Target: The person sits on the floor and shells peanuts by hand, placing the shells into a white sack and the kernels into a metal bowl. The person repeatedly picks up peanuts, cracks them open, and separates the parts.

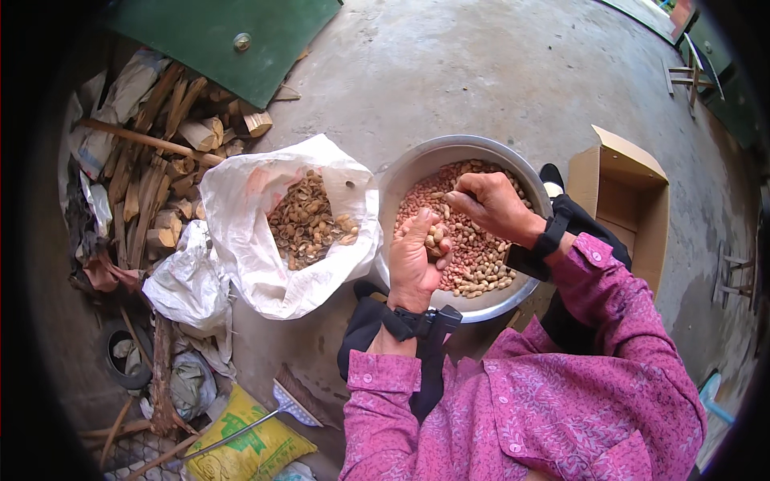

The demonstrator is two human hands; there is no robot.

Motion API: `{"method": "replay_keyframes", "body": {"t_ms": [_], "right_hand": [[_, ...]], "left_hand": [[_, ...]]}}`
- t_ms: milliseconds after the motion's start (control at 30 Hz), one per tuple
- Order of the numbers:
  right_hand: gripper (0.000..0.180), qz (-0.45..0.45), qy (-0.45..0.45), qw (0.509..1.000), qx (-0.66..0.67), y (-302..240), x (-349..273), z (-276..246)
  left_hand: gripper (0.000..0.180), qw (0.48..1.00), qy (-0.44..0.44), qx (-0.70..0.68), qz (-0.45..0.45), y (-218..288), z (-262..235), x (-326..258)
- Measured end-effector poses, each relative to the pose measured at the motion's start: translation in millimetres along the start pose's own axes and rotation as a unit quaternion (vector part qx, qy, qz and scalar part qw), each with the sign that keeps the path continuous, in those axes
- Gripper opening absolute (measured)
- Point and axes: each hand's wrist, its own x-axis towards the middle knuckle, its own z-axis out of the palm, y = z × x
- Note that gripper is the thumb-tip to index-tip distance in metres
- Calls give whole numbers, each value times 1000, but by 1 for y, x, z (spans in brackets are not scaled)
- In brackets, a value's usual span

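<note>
1. Head view: peanuts (473, 248), shelled, pinkish-tan, fill a metal bowl (401, 180) at centre, on the person's lap/knees above the concrete floor (481, 72).
2. Left hand (415, 260) is at the bowl's near-left rim, palm up, fingers curled loosely round a few peanuts; cupped, not shut tight.
3. Right hand (493, 204) is over the middle of the bowl, fingers bunched & pinched together down among the peanuts; can't tell what is between the fingertips.
4. Hands are apart but close, right above & just beyond left. Both wrists have black straps w/ small black units; sleeves (561, 401) are pink, patterned.
5. Just left of the bowl, touching its rim: open white sack (241, 240) holding brown shells (309, 220).
6. Farther left: crumpled white bag (188, 284) beside the sack, then a woodpile (152, 168) of split sticks by the wall.
7. Top left: green board (208, 36) w/ a round knob, leaning over the woodpile.
8. Right of the bowl: open cardboard box (634, 200) on the floor, near the right forearm.
9. Bottom left: yellow-green bag (249, 449) w/ a broom (281, 405) lying across it; old tyre (124, 353) & rubbish beside it.
10. Far right/top right: small wooden stools (690, 76), well apart from the bowl.
</note>
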Motion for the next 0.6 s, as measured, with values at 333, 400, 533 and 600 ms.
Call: {"method": "replay_keyframes", "body": {"t_ms": [333,400,533,600], "right_hand": [[23,11,-14,1000,13,-2,5,-5],[23,17,-34,998,52,-2,4,-6],[21,93,-72,970,215,-3,4,-11],[20,125,-117,937,305,-8,3,-12]], "left_hand": [[19,1000,6,10,-6,2,-4,-2],[19,1000,3,14,-7,3,-3,-2],[19,999,3,26,-38,1,2,-2],[21,998,-28,25,-52,-1,2,-1]]}}
